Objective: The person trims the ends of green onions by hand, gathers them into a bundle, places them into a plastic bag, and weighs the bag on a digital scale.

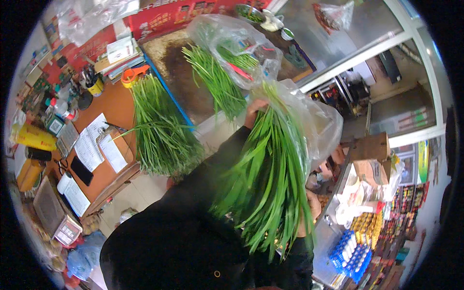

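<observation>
A large bunch of green garlic chives (270, 170) hangs in front of my chest, its leaf ends pointing down towards me. My left hand (256, 110) is closed around the paler stem end. A clear plastic bag (320, 125) lies along the far right side of this bunch. My right hand (311, 210) is beside the lower leaves, partly covered by them; its fingers cannot be made out. A second bunch of chives (159, 127) rests at the desk's right edge. More chives (217, 81) lie on a brown board (177, 81), some inside another clear bag (232, 32).
The wooden desk (116, 98) holds written papers (88, 141), a phone (81, 170), an orange tape dispenser (134, 75) and a pen holder (95, 87). Egg trays (349, 253) stand on the counter at right. A metal bowl (250, 13) sits at the back.
</observation>
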`<state>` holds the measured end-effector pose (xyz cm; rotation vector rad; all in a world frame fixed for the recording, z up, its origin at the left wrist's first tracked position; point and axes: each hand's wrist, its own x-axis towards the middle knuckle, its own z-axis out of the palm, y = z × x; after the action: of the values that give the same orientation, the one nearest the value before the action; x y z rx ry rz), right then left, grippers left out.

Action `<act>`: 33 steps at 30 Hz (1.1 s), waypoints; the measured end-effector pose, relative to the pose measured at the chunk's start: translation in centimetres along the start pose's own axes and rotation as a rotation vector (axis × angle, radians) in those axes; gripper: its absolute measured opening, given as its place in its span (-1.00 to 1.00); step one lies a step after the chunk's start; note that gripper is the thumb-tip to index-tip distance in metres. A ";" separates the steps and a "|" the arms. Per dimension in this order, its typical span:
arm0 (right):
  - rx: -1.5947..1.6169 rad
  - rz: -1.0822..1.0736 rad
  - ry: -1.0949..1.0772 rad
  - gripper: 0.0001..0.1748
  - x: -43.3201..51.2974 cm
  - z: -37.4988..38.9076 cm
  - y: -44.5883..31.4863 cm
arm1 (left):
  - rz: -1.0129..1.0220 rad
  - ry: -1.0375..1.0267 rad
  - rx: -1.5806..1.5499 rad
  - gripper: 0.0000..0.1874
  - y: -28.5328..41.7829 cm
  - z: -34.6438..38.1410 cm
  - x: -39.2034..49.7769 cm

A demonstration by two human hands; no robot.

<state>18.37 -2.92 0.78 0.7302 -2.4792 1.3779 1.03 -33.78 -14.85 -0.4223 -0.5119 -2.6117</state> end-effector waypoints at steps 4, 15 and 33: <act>0.589 0.336 0.196 -0.78 -1.7 1.9 -2.0 | -0.044 0.071 0.173 -0.66 -1.9 -2.5 -1.8; 0.402 0.242 0.013 -0.72 -0.1 2.9 -0.7 | -0.068 0.520 0.142 -0.71 -2.6 -4.6 -6.0; -0.016 0.079 -0.427 -0.78 -3.1 10.0 11.2 | -0.331 1.264 0.638 -0.61 2.3 -9.2 -34.5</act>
<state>15.77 -5.41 -14.06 1.0267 -2.8628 1.3412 29.69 -27.03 -35.10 1.4864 -0.8766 -2.1939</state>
